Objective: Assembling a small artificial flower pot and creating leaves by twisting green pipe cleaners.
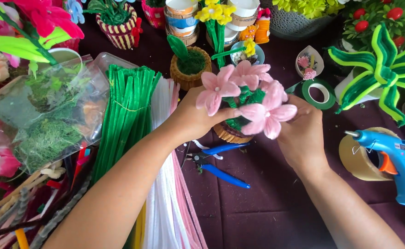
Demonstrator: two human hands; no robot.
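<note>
Your fingers on the left hand are curled closed around the pink flower pot, thumb lying across the front just under a pink bloom. Your right hand grips the same pot from the other side, fingers wrapped behind the blooms; fingertips there are hidden by petals. The pot is held up above the dark purple table, between both hands, roughly centre of view. It has a small brown woven base, green filling and several fuzzy pink flowers on top.

Directly below the pot, blue-handled pliers lie on the table. Left of your left forearm: bundle of green pipe cleaners, with white and pink pipe cleaners beside it. Further left, a clear plastic bag of moss.

On the right, a blue glue gun is propped up, nozzle pointing left, just in front of a roll of brown tape. A green tape roll sits near your right hand, behind it. A green striped fuzzy plant stands at the far right. Another brown pot with a green sprout stands behind the held one.
</note>
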